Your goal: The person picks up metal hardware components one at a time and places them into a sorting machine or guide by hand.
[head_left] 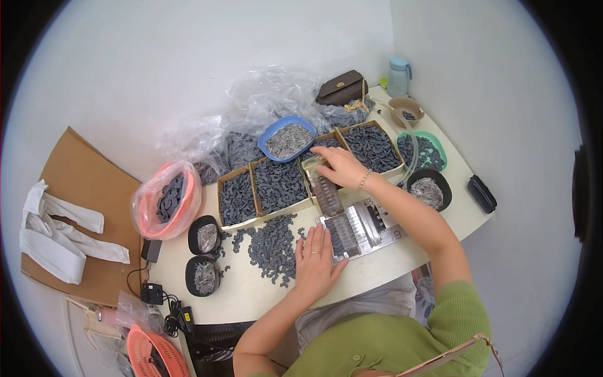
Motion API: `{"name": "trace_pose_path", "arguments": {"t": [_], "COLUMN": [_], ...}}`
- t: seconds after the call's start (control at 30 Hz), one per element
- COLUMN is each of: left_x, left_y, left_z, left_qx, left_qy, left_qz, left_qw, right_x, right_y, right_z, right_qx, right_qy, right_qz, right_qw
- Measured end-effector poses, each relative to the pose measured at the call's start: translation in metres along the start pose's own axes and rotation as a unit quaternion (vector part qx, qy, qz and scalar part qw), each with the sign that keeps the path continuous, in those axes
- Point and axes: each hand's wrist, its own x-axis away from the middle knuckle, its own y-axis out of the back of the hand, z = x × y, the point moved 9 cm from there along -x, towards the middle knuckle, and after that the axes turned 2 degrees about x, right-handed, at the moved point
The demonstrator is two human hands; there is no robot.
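A metal fixture (367,227) with rows of slots lies on the table's front part. My left hand (316,259) rests against its left side, fingers stretched and lying flat, beside a loose pile of small dark grey pieces (271,248). A see-through slotted plate (328,195) slants from the fixture toward the cardboard boxes behind it. My right hand (342,168) grips that plate's far end between thumb and fingers, above the boxes. Dark pieces show in the fixture's left part, partly hidden by my left hand.
Divided cardboard boxes (277,187) of dark pieces stand behind, with a blue tray (267,135) of metal pins on them. Black bowls (205,293) of pins sit left, another black bowl (446,182) right. A green bowl (441,154), clear hose (414,147) and black case (482,193) lie right.
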Motion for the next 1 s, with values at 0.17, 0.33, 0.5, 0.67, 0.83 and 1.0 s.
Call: {"name": "trace_pose_path", "arguments": {"t": [0.17,0.33,0.5,0.67,0.83,1.0], "left_x": [0.018,0.035,0.029,0.019,0.019,0.022], "left_y": [0.023,0.034,0.035,0.038,0.037,0.028], "left_z": [0.024,0.047,0.045,0.040,0.037,0.029], "left_qx": [0.001,0.016,0.029,0.033,0.039,0.080], "left_qy": [0.061,0.087,0.066,0.043,0.024,-0.026], "left_qz": [-0.014,-0.024,-0.010,-0.008,0.001,-0.011], "left_qw": [0.998,0.996,0.997,0.998,0.999,0.996], "right_x": [0.047,0.180,0.198,0.205,0.208,0.193], "right_y": [0.052,0.028,0.007,-0.004,-0.005,0.013], "right_z": [0.080,0.130,0.133,0.139,0.141,0.129], "right_qx": [0.021,0.159,0.161,0.182,0.222,0.163], "right_qy": [0.174,0.374,0.288,0.303,0.326,0.374], "right_qz": [-0.096,-0.007,0.084,0.095,0.054,0.001], "right_qw": [0.980,0.914,0.940,0.930,0.917,0.913]}}
